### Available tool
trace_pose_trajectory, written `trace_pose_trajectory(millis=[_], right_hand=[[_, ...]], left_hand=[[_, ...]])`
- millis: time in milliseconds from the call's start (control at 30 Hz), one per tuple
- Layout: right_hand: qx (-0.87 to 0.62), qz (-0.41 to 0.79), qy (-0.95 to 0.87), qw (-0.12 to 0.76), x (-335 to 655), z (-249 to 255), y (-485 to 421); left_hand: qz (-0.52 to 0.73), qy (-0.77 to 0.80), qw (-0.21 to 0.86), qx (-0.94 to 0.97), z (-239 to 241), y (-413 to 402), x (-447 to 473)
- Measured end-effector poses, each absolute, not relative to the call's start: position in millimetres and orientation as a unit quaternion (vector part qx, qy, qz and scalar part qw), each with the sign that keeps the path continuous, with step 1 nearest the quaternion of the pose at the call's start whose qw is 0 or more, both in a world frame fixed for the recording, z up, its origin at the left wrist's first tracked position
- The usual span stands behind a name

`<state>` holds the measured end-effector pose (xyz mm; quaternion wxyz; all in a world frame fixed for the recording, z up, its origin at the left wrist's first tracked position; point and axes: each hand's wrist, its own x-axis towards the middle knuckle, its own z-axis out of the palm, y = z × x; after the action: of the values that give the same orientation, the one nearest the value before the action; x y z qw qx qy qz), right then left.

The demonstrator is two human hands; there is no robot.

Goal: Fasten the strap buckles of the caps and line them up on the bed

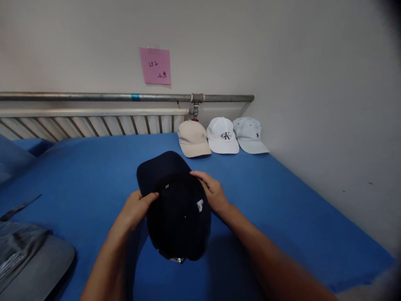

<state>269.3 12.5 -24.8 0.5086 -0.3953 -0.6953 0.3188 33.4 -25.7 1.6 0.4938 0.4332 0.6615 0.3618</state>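
Observation:
A dark navy baseball cap [178,217] is held up over the blue surface, its inside facing me and its brim toward the upper left. White labels show inside it, and a metal buckle sits at its lower edge. My left hand [136,209] grips the cap on the left, where the brim meets the crown, with the thumb on the inner rim. On the other side my right hand [211,192] holds the rim near the brim's right end. Fingers of both hands are partly hidden behind the cap.
A beige cap [193,138], a white cap [222,136] and a pale blue cap [249,134] stand in a row at the back. A grey cap [37,259] lies at lower left on the blue sheet [94,167]. Behind are a radiator [78,125] and metal pipe [103,97].

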Motion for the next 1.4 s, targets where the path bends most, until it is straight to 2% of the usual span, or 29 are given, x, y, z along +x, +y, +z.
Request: trace_pose_trajectory(millis=[167,367,433,567,733,833,900,967,1167,1400], right_hand=[[-0.483,0.383,-0.615,0.491,271.0,-5.7,5.2],[-0.538,0.390,-0.668,0.336,272.6,5.1,-1.8],[-0.534,0.384,-0.685,0.312,271.2,7.4,-4.3],[-0.539,0.335,-0.692,0.343,263.4,12.5,-10.4],[-0.555,0.311,-0.686,0.353,257.4,9.6,-12.9],[-0.548,0.234,-0.710,0.376,259.3,6.9,-11.4],[-0.541,0.195,-0.716,0.395,261.1,6.0,-9.5],[-0.536,0.218,-0.705,0.410,262.5,4.6,-6.7],[-0.526,0.443,-0.592,0.420,266.6,-6.7,5.4],[-0.512,0.473,-0.570,0.436,266.2,-10.6,5.4]], left_hand=[[0.419,0.683,0.393,0.450,1.2,-27.2,30.9],[0.512,0.676,0.293,0.440,10.3,-33.7,29.5],[0.546,0.676,0.258,0.423,15.0,-36.1,31.0],[0.600,0.658,0.190,0.413,21.7,-43.8,38.9],[0.579,0.657,0.065,0.479,25.8,-57.7,48.4],[0.573,0.665,0.021,0.479,29.3,-60.6,49.3],[0.574,0.671,0.033,0.469,31.3,-58.8,48.2],[0.583,0.673,0.078,0.448,31.8,-54.9,45.9],[0.659,0.626,0.252,0.332,22.6,-41.9,34.4],[0.677,0.606,0.276,0.312,19.1,-39.2,32.6]])
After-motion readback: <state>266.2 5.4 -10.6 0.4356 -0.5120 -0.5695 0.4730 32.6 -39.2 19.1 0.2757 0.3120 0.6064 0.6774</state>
